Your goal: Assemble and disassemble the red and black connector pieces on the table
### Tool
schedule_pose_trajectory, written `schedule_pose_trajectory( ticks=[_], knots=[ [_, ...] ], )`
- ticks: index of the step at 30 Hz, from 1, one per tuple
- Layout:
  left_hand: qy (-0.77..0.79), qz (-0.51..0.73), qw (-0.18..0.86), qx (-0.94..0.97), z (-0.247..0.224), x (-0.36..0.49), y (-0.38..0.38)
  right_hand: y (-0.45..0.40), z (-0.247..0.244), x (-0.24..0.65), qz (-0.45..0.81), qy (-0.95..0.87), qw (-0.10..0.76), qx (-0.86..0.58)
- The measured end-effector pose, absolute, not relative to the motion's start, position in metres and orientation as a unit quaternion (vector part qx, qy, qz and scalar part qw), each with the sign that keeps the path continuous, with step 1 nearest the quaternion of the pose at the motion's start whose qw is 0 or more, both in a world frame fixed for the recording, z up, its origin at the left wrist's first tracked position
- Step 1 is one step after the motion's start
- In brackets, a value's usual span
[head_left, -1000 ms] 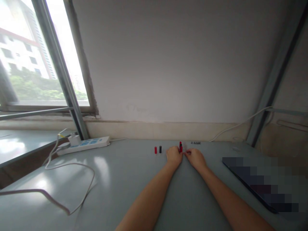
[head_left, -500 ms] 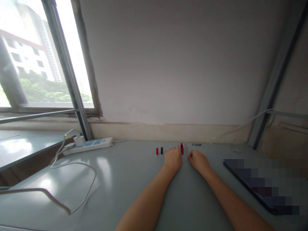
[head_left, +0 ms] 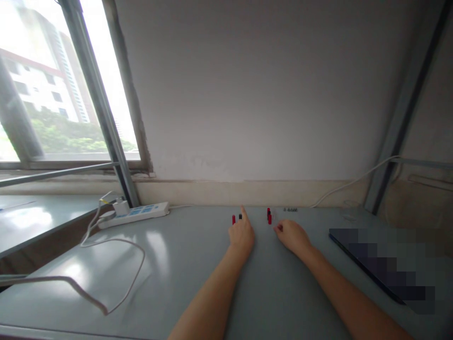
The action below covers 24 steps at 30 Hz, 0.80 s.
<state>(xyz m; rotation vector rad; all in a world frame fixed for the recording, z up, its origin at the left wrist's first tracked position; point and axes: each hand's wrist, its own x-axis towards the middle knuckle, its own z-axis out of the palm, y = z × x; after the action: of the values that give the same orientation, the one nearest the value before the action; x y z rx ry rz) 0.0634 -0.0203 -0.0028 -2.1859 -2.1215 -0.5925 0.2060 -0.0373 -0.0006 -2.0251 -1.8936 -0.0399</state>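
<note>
My left hand (head_left: 242, 236) is over the desk with its index finger stretched out, just right of a small black cylinder (head_left: 240, 216). A small red cylinder (head_left: 233, 219) stands left of the black one, and the hand partly hides both. No object shows in this hand. To the right, a cluster of small red and black cylinders (head_left: 269, 219) stands between my hands. My right hand (head_left: 293, 235) rests beside this cluster, fingers curled in and thumb against them. Whatever is inside these fingers, if anything, cannot be made out.
Behind my right hand lies a row of several small dark pieces (head_left: 290, 209). A white power strip (head_left: 141, 213) with a trailing cable (head_left: 132, 283) is at the left. A dark flat object (head_left: 368, 269), partly blurred out, lies at the right. A wall (head_left: 247, 94) bounds the desk's back.
My left hand has moved left, away from the red and black cluster, to the separate pair of cylinders, its index finger now extended. My right hand has barely moved.
</note>
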Motion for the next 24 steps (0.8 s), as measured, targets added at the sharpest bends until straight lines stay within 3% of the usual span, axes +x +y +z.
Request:
schedule_pose_trajectory(
  ticks=[19, 24],
  knots=[
    [-0.672, -0.213, 0.009, -0.71, -0.003, 0.054, -0.014, -0.04, -0.001, 0.201, -0.008, -0.701, 0.217, -0.679],
    [-0.643, -0.309, -0.082, -0.696, -0.002, 0.054, -0.007, -0.038, -0.002, 0.203, 0.014, -0.704, 0.232, -0.671]
  ],
)
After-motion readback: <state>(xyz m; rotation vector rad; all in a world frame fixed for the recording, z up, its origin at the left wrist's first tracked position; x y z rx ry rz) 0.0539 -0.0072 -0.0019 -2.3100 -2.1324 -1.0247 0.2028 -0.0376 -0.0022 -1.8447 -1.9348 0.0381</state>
